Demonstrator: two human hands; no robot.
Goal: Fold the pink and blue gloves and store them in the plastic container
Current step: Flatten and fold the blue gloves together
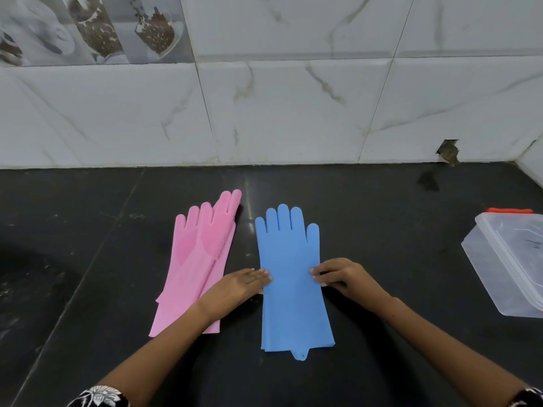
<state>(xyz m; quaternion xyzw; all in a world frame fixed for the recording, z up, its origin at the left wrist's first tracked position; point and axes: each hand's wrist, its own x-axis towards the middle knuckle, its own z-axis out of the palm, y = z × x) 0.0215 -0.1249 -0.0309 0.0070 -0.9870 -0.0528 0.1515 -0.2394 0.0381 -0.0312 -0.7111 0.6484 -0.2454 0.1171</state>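
Nearest us we see two floral sleeves at the bottom corners, the bare forearms reaching forward over the black counter. The left hand lies flat, fingers straight and together, its tips resting on the left edge of the blue gloves. The right hand has its fingers bent, tips pressing the gloves' right edge; whether it pinches the rubber we cannot tell. The blue gloves lie flat and stacked, fingers pointing away. Just beside them on the left lie the pink gloves, overlapped and unfolded. Well off to the right sits the clear plastic container with an orange piece behind it. Beyond stands the marble-tiled wall.
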